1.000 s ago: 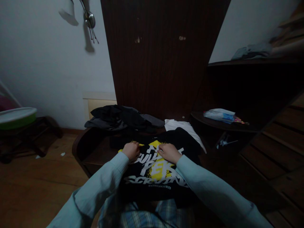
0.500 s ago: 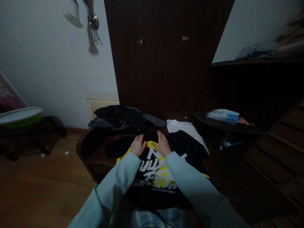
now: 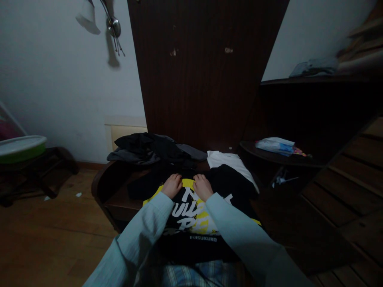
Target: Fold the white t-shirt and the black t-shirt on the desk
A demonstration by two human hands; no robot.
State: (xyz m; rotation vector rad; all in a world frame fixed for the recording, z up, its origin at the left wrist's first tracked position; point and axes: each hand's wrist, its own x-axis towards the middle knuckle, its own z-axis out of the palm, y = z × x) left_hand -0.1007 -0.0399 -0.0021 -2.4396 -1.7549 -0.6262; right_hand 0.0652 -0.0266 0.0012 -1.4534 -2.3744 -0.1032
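Observation:
A black T-shirt with yellow patches and white lettering lies spread in front of me, its lower part reaching toward my lap. Near its upper edge, my left hand has its fingers curled down onto the cloth. My right hand is a short way to the right, fingers likewise bent into the fabric beside the yellow part. Both hands look closed on the shirt; the fingertips are partly hidden. Behind the shirt's right shoulder is a white folded cloth.
Dark and grey clothes are heaped at the back of the brown wooden bench. On the right, a low shelf holds a blue-and-white plastic packet. A green-and-white basin rests on a dark stool at far left.
My hands gripped the shirt's print, then lay with fingers stretched at its upper edge. Now the fingers have bent onto the cloth there. The shirt's dark sleeve spreads farther left.

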